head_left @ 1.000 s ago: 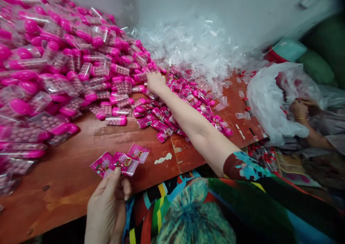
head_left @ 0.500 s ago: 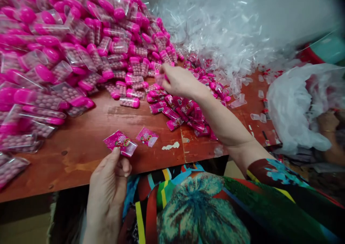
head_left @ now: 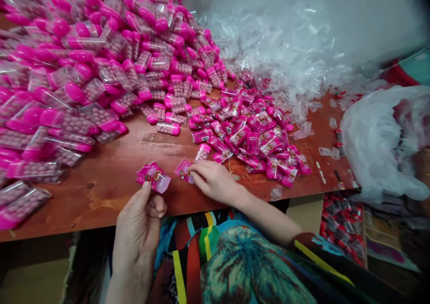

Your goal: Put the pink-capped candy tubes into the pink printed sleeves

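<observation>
My left hand (head_left: 137,225) is closed at the near edge of the wooden table (head_left: 110,178), thumb and fingers pinching a small stack of pink printed sachets (head_left: 152,177). My right hand (head_left: 213,180) rests on the table just right of it. Its fingers hold a clear pink-capped capsule of candy balls (head_left: 202,152) and touch a single pink sachet (head_left: 183,168) lying flat on the wood.
A big heap of pink-capped candy capsules (head_left: 83,66) fills the left and back of the table. Loose pink sachets (head_left: 251,133) lie in the middle, clear empty tubes (head_left: 285,53) behind. Another person's arm shows at the white plastic bag (head_left: 379,142) on the right.
My right hand came back from the far pile to the near edge with a capsule and now touches the single sachet. My left hand keeps its sachets. The view tilted down.
</observation>
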Demonstrator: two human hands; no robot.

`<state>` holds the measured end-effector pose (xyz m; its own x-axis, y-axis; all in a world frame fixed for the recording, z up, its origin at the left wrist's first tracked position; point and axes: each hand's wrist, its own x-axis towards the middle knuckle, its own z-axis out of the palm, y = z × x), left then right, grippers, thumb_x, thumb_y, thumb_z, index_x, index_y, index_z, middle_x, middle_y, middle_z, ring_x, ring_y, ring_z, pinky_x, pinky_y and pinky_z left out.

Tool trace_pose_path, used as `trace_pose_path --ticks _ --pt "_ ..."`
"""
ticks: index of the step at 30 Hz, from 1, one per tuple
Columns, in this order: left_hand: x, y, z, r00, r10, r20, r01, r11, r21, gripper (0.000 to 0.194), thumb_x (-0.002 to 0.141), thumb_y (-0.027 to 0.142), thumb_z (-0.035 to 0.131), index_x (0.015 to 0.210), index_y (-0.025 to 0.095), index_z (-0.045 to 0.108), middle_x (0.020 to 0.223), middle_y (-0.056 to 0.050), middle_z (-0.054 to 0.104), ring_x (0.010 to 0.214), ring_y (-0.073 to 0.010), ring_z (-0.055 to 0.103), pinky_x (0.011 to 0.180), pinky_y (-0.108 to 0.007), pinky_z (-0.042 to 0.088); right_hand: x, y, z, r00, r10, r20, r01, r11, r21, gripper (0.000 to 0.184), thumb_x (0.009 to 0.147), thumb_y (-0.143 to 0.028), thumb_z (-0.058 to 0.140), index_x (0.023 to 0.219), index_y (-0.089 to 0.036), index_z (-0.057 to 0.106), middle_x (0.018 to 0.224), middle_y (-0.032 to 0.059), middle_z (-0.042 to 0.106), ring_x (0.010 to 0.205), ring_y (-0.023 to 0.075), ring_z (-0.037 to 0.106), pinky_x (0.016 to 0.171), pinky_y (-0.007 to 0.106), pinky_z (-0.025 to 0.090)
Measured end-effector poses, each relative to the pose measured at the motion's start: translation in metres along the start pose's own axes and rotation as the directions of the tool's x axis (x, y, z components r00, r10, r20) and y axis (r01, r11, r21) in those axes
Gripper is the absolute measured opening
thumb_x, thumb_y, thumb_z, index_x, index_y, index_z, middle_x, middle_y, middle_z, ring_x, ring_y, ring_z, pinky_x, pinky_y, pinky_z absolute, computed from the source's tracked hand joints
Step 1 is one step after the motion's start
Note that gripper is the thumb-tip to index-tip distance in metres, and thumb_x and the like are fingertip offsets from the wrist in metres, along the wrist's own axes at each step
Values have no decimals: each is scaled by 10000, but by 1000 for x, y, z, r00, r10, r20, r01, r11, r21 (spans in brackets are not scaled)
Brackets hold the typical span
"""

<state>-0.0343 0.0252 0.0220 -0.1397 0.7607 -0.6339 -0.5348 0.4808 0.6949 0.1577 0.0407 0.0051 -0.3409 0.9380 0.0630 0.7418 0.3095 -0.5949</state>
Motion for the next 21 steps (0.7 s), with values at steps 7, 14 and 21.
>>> trace_pose_path --ticks 7,14,21 --pt "1 3 13 1000 16 -8 -15 998 68 237 695 279 794 656 157 594 503 53 560 398 -72 446 392 -189 344 -8 13 3 960 234 -153 -240 970 -22 267 1017 -288 408 1149 -219 630 1096 67 714 1015 183 671 898 287 490" --pt "-1 -9 23 998 -28 64 19 991 134 304 687 332 804 651 164 554 450 50 533 404 -85 437 405 -193 341 25 8 4 939 317 -130 -341 829 -443 449 983 -496 428 1254 -167 569 1058 156 646 919 295 634 712 375 505" --pt "-5 -13 22 993 -66 96 53 990 128 331 674 357 818 673 159 553 453 52 537 404 -80 437 410 -189 345 13 2 5 970 242 -7 -210 827 -521 466 946 -295 488 1399 -185 468 1099 164 606 972 309 572 781 433 485"
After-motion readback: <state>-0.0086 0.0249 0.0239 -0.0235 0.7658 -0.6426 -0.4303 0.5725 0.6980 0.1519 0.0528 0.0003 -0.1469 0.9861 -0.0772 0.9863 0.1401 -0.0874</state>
